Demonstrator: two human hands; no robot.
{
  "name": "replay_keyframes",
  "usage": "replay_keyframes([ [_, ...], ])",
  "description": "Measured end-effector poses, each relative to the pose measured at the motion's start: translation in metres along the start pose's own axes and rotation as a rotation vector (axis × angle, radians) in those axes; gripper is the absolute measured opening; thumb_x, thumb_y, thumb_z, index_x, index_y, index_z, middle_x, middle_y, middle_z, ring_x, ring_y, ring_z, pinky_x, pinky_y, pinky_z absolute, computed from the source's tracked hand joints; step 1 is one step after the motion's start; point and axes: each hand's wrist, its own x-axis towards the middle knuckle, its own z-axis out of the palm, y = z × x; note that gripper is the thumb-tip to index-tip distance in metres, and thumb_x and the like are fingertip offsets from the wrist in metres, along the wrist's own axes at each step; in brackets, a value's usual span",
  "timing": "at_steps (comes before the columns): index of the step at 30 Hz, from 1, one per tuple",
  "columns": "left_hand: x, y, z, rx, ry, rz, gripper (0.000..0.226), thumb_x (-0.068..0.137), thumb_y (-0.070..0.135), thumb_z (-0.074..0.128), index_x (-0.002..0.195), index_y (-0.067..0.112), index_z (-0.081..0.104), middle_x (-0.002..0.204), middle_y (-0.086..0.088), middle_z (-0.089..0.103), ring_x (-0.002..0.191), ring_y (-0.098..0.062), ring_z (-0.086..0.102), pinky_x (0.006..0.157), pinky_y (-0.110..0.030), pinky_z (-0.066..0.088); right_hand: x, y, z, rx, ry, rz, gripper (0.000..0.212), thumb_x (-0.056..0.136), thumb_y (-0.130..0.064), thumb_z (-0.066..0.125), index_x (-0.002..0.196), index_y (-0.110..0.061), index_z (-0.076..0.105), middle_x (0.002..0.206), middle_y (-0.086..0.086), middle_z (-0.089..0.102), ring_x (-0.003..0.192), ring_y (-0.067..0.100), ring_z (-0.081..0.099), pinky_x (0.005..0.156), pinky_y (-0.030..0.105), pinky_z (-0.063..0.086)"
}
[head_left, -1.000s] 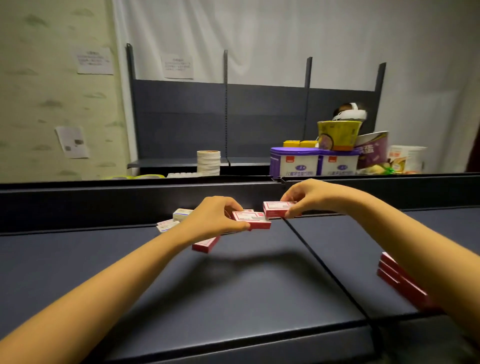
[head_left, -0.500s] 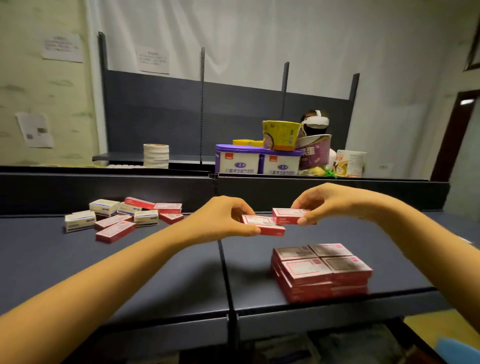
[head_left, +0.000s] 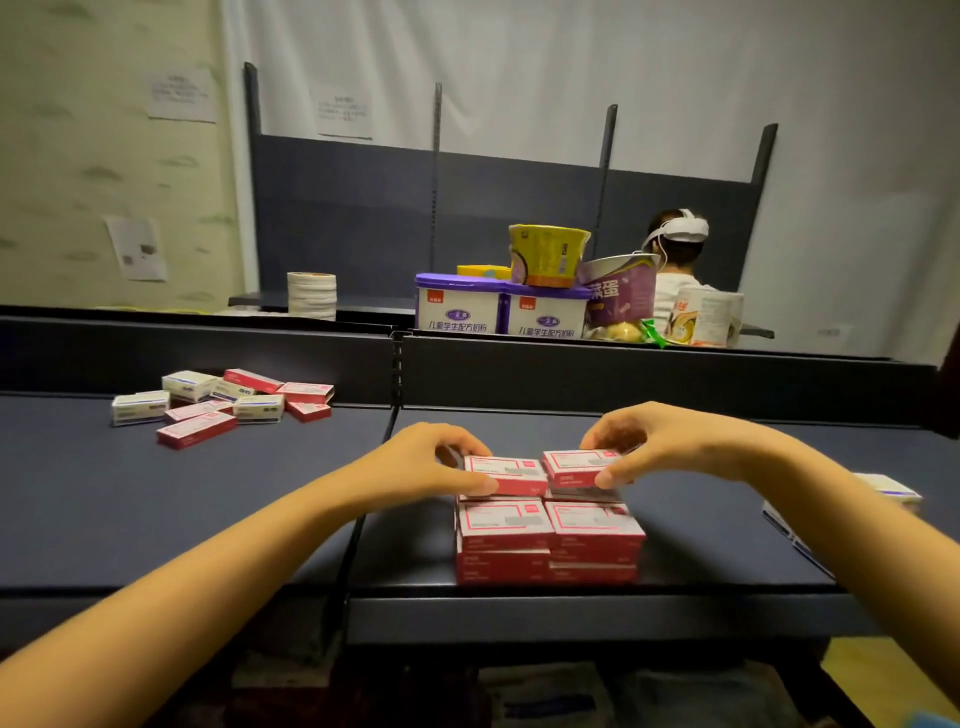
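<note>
Red boxes, one pinched in the curled fingers of the left hand and one in the right hand, had dropped from mid-air onto the red stack directly beneath the fingers. Only letting go seemed left.

Two hands meet over a stack of red boxes near the shelf's front edge. The left hand grips the left box and the right hand pinches the right box, the two boxes side by side above the stack's rear half. Left of the stack, bare shelf top stretches wide to a loose pile of boxes by the back rail. On the right, a narrower bare strip ends at white boxes, partly hidden by the right forearm. The back rail stands as a low wall just behind the hands, with open air above it. Both forearms cross the open front edge.
</note>
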Motion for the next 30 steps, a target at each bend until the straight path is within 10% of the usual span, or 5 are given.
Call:
replay_keyframes([
  [15, 0.001, 0.001, -0.007, -0.028, -0.151, -0.057, 0.029, 0.083, 0.032, 0.065, 0.109, 0.034, 0.051, 0.103, 0.015, 0.057, 0.093, -0.009, 0.061, 0.075, -0.017, 0.052, 0.010, 0.008, 0.006, -0.014, -0.088, -0.015, 0.041, 0.072, -0.039, 0.073, 0.107, -0.028, 0.057, 0.109, -0.007, 0.064, 0.104, 0.013, 0.060, 0.083, 0.022, 0.049],
  [30, -0.031, -0.060, -0.108, 0.059, 0.134, -0.130, 0.053, 0.079, 0.041, 0.067, 0.128, 0.029, 0.047, 0.117, 0.012, 0.050, 0.109, -0.009, 0.051, 0.091, -0.026, 0.042, 0.070, -0.089, 0.036, 0.060, 0.088, -0.221, 0.060, 0.074, -0.035, 0.066, 0.129, -0.026, 0.045, 0.133, -0.005, 0.050, 0.122, 0.014, 0.049, 0.104, 0.030, 0.038],
])
